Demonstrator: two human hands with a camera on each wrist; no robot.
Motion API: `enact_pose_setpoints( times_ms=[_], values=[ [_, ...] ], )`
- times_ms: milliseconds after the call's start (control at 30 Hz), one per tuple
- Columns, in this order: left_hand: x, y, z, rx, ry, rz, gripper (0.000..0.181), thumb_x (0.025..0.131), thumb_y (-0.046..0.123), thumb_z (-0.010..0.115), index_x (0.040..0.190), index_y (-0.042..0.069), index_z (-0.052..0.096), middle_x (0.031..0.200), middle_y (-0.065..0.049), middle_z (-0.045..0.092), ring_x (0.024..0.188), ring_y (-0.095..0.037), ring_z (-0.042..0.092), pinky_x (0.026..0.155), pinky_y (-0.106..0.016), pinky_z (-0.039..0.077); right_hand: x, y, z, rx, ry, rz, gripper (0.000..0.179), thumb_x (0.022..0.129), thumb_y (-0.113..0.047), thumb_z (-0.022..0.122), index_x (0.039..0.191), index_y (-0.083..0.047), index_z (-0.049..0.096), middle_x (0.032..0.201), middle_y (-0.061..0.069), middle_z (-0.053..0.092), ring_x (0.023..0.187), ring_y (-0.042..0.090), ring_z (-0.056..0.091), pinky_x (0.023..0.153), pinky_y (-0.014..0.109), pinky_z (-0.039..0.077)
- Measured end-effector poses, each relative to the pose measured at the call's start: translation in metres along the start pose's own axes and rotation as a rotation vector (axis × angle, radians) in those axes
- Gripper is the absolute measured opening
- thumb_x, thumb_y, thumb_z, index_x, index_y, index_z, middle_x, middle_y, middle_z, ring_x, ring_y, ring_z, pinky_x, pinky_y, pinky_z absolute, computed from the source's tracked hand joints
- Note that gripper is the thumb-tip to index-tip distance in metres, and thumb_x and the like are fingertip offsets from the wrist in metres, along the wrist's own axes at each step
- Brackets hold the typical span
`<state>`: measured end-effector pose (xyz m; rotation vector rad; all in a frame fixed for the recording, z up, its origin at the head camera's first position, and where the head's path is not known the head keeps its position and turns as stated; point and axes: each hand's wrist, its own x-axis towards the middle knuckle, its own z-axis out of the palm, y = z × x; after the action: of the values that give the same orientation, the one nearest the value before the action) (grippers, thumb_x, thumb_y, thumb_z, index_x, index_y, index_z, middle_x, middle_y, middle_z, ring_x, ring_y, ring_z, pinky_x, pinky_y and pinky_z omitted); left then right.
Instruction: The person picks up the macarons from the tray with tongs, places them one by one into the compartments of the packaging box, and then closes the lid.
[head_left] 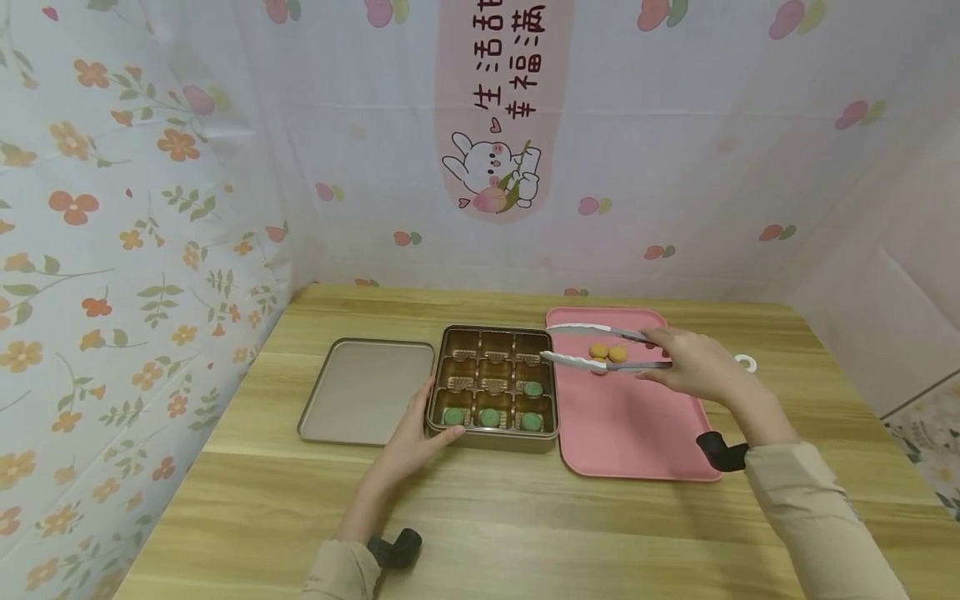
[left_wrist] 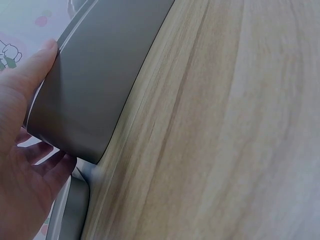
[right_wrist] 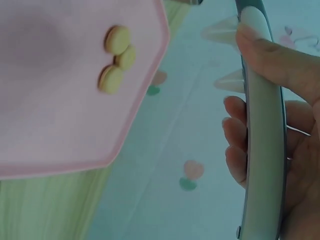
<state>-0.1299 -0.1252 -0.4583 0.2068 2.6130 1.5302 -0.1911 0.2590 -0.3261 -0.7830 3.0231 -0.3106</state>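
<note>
My left hand (head_left: 412, 437) grips the front left corner of a square tin box (head_left: 495, 443), thumb at the front rim and fingers along the left side. A brown divided insert (head_left: 493, 343) fills the box. Green macarons (head_left: 489, 417) sit in the front row's compartments and in the middle row's right one. With my right hand (head_left: 693, 362) I hold metal tongs (head_left: 637, 365) with pale tips, spread apart with nothing between them, near the box's right edge. Three yellow macarons (right_wrist: 111, 79) lie together on a pink tray (head_left: 637, 433), partly behind the tongs in the head view.
Left of the box lies a flat tin lid (head_left: 367, 392) on the wooden table (head_left: 510, 525). A white ring (head_left: 746, 362) shows beyond my right wrist. Printed cloth (head_left: 675, 167) hangs behind the table and along its left side.
</note>
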Motion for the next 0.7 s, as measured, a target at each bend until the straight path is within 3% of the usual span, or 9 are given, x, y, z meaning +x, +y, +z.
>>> enact_pose_setpoints(
  times_ms=[200,433,700],
  values=[
    [0.0,0.0,0.0,-0.006,0.002,0.004,0.098,0.079,0.042,0.068,0.148,0.012,0.005,0.153,-0.016,0.01,0.14,-0.037,0.013,0.111,-0.057,0.015,-0.01,0.019,0.002,0.011,0.008,0.071,0.047,0.077,-0.025,0.072,0.113,0.001,0.056,0.092,0.013,0.064,0.07,0.019,0.059,0.055,0.032,0.046],
    [0.0,0.001,-0.001,-0.014,0.003,-0.003,0.098,0.078,0.042,0.069,0.148,0.014,0.006,0.154,-0.014,0.01,0.14,-0.036,0.012,0.111,-0.057,0.015,-0.024,0.036,0.015,0.034,0.012,0.093,0.036,0.075,-0.026,0.074,0.097,-0.003,0.057,0.078,0.008,0.064,0.062,0.014,0.057,0.049,0.026,0.04],
    [-0.001,0.002,-0.001,-0.015,0.002,-0.008,0.098,0.078,0.041,0.069,0.148,0.014,0.006,0.154,-0.014,0.01,0.14,-0.036,0.012,0.112,-0.056,0.015,-0.039,0.049,0.029,0.056,0.0,0.14,0.049,0.076,-0.023,0.072,0.115,0.002,0.054,0.08,0.007,0.061,0.062,0.014,0.05,0.05,0.025,0.036]
  ],
)
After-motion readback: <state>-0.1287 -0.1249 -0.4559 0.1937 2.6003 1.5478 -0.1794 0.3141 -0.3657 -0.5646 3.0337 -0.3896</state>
